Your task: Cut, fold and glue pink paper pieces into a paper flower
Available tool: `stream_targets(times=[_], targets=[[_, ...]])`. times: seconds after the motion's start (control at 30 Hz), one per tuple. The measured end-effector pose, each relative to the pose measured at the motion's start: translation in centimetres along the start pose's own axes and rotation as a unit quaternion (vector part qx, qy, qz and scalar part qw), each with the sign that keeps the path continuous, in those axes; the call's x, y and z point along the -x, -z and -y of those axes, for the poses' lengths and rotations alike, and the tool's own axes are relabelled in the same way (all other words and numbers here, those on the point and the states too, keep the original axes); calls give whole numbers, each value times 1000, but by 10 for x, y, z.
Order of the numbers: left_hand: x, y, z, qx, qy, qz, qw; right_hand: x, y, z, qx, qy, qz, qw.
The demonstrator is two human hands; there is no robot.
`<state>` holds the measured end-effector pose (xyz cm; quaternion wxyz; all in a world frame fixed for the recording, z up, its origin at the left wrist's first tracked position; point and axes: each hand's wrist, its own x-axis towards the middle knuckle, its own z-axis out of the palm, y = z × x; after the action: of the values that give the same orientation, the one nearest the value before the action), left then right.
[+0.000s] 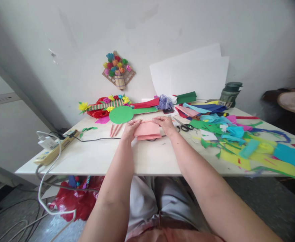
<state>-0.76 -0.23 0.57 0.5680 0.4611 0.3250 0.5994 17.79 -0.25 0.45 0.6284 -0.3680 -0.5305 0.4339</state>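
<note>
A folded piece of pink paper (pixel 147 130) is stretched between my two hands above the middle of the white table. My left hand (pixel 131 129) pinches its upper left corner. At the upper right corner, my right hand (pixel 164 124) pinches it too. The paper's top edge looks narrowly folded or rolled, and its lower edge hangs toward me. Several thin pink paper rolls (pixel 116 129) lie just left of my left hand. Black-handled scissors (pixel 186 127) rest to the right of my right hand. Behind my hands lies a round green paper piece (pixel 121 115).
Coloured paper scraps (pixel 248 151) cover the table's right side, with a dark bottle (pixel 230 94) behind them. A power strip (pixel 58 148) with cables sits at the left edge. Paper flowers (pixel 112 99) and purple yarn (pixel 165 102) lie at the back. A red bag (pixel 74 201) is below.
</note>
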Motion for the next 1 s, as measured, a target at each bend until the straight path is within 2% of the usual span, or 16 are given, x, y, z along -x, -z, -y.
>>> stream_targets(times=[0.6,1.0], targets=[[2,-2,-4,4,13,13,1000,3,-2,4,-7,6,-12,1000],[1,-1,-4,-3,13,-8,1000,1,-2,1,2,3,0,1000]])
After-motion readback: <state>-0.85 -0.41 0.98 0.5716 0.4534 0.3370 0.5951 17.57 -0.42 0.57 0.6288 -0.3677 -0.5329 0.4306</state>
